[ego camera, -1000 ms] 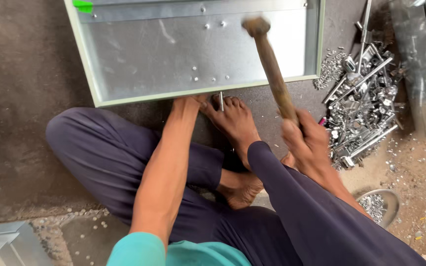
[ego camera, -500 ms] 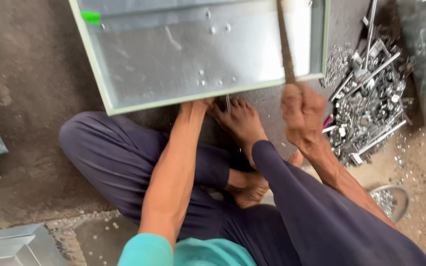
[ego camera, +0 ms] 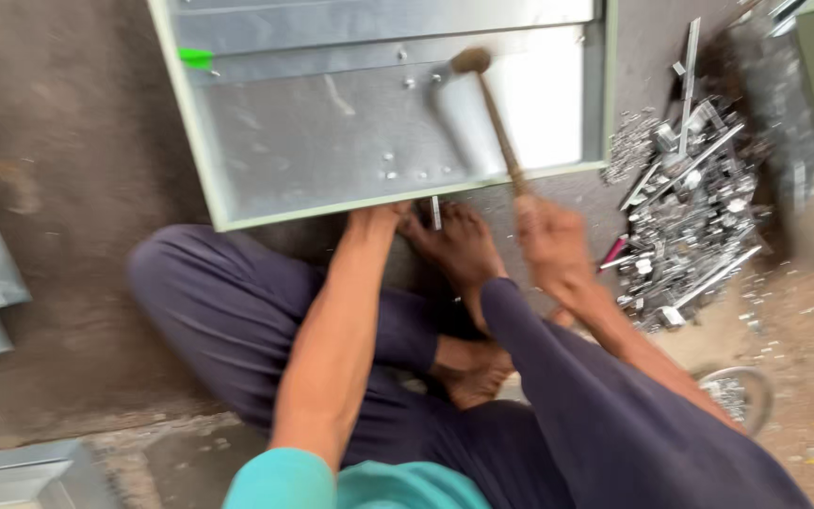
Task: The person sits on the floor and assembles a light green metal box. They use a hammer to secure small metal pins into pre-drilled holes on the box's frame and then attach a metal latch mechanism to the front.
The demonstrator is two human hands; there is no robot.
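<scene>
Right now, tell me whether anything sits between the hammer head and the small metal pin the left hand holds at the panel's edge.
Nothing visible does. The hammer, gripped by the right hand, has its head raised over the sheet-metal panel. The pin stands upright at the panel's near edge by the left hand; only open panel surface lies between them.

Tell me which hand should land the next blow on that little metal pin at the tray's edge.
Right, most likely. The right hand grips the wooden-handled hammer, raised over the sheet-metal tray. The left hand sits at the tray's near edge beside the small pin, apparently steadying it.
</scene>
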